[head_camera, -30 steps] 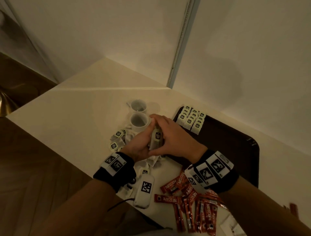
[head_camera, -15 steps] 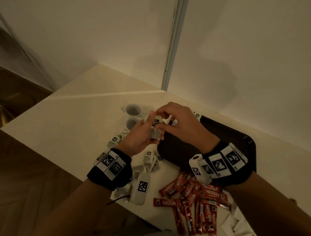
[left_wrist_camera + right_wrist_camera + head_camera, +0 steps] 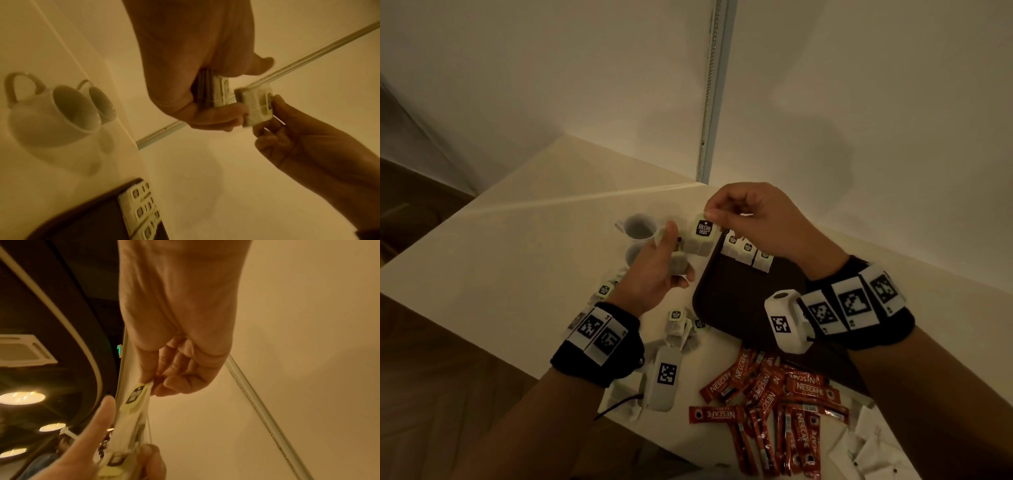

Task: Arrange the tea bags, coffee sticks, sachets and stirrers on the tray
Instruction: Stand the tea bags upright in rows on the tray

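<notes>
The right hand (image 3: 760,219) pinches one tea bag (image 3: 702,236) by its top edge between thumb and forefinger, lifting it clear of the left hand (image 3: 657,270), whose curled fingers grip a small stack of tea bags (image 3: 678,263) against the palm. Both hands hover over the near-left corner of the dark tray (image 3: 726,301), where a row of tea bags (image 3: 748,251) already stands at the far edge. More tea bags (image 3: 678,322) lie loose on the tabletop (image 3: 517,246) beside the tray, two cups (image 3: 640,228) stand behind them, and red coffee sticks (image 3: 774,394) are heaped nearer me. I'd worry the strings tangle, so the pinched bag drags a second one out of the stack, or knocks the standing row over when set down.
</notes>
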A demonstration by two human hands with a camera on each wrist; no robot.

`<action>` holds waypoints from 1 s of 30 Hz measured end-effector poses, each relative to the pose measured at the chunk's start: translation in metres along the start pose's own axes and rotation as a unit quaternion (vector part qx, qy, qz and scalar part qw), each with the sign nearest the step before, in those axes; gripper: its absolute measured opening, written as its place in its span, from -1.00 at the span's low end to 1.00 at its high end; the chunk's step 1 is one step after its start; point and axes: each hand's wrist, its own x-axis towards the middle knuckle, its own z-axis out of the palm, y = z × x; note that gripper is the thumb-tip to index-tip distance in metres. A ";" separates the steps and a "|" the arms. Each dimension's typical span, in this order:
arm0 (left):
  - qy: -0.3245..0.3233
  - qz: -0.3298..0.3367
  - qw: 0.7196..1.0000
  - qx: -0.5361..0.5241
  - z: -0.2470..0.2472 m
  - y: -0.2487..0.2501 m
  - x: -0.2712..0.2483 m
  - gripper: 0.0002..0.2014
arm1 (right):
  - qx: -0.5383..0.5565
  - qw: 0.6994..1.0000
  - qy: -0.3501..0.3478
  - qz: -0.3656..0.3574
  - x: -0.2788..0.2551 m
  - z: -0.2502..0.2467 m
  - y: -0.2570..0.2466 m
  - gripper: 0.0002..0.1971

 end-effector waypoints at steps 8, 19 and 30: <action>-0.010 0.150 0.962 0.227 0.012 0.034 0.008 -0.93 | -0.121 0.990 0.011 -0.072 0.007 -0.006 -0.004 -0.94; -0.026 0.111 0.966 0.233 0.015 0.006 0.023 -0.91 | -0.165 0.984 0.030 -0.060 0.006 -0.017 0.019 -0.93; 0.060 -0.047 0.997 0.035 -0.010 -0.031 0.056 -0.38 | -0.092 0.986 0.077 0.120 0.005 -0.019 0.115 -0.93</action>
